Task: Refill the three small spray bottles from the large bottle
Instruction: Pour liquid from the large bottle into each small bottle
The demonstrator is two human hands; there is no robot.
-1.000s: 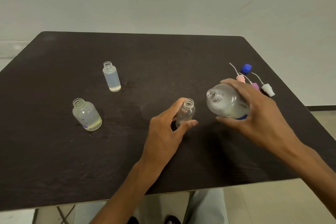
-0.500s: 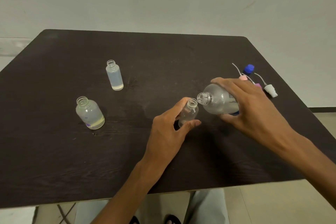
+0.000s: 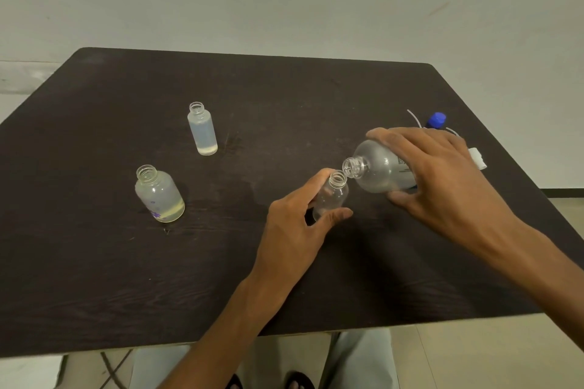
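Clear plastic large bottle (image 3: 384, 169): it is lying tipped almost on its side in the air, its open threaded neck now touching or just above the mouth of the small bottle below; over the last second it has been swinging down and leftward from a higher, more upright tilt.
Right hand (image 3: 442, 174): it is wrapping over the large bottle's body, fingers curled across the top and thumb underneath, carrying its whole weight.
Small clear round-shouldered bottle (image 3: 331, 196): it is standing uncapped on the dark wood-grain table (image 3: 94, 278), near the middle; it looks empty, though no stream is showing yet.
Left hand (image 3: 297, 230): it is pinching this small bottle between thumb and forefinger, steadying it exactly as it was a second ago.
What the change is signalling: the approach is ending and the pour is probably about to begin; this looks like the first of three refills.
Squat clear bottle with a purple flower mark (image 3: 159, 193): it is waiting uncapped at the left, holding only a shallow yellowish layer.
Tall slim frosted bottle (image 3: 202, 129): it is standing open farther back, also nearly empty.
Blue screw cap (image 3: 436, 120) and white spray head (image 3: 476, 158): they are lying behind the right hand, partly hidden.
Risk: the two mouths are narrow, so a fast tilt may be spilling liquid onto the table.
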